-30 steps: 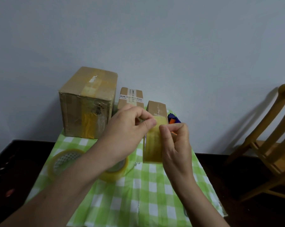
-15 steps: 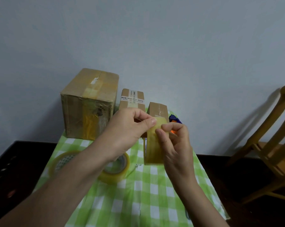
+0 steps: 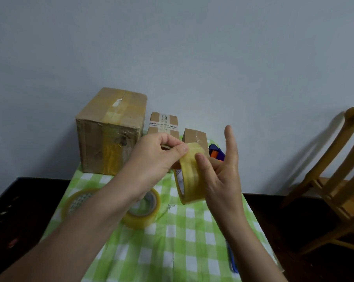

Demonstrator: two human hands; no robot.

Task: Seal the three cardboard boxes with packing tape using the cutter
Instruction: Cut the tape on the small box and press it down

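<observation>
Three cardboard boxes stand at the back of the table: a large box (image 3: pixel 111 131) on the left, a small labelled box (image 3: pixel 163 124) in the middle and a small box (image 3: pixel 194 136) to its right. I hold a yellowish tape roll (image 3: pixel 191 176) up above the table. My left hand (image 3: pixel 157 157) pinches the roll's top edge between thumb and fingers. My right hand (image 3: pixel 220 169) supports the roll's right side with thumb and palm, its fingers spread and the index finger pointing up. A blue and orange cutter (image 3: pixel 215 152) lies behind the roll, partly hidden.
A green checked cloth (image 3: pixel 172 241) covers the table. Two more tape rolls lie on it: one (image 3: pixel 145 208) under my left wrist, another (image 3: pixel 78 200) further left. A blue object (image 3: pixel 232 259) sits at the cloth's right edge. A wooden chair (image 3: pixel 334 180) stands right.
My right hand has opened, its fingers lifting off the roll and spreading. The roll has tilted so its hole side shows. My left hand keeps its pinch.
</observation>
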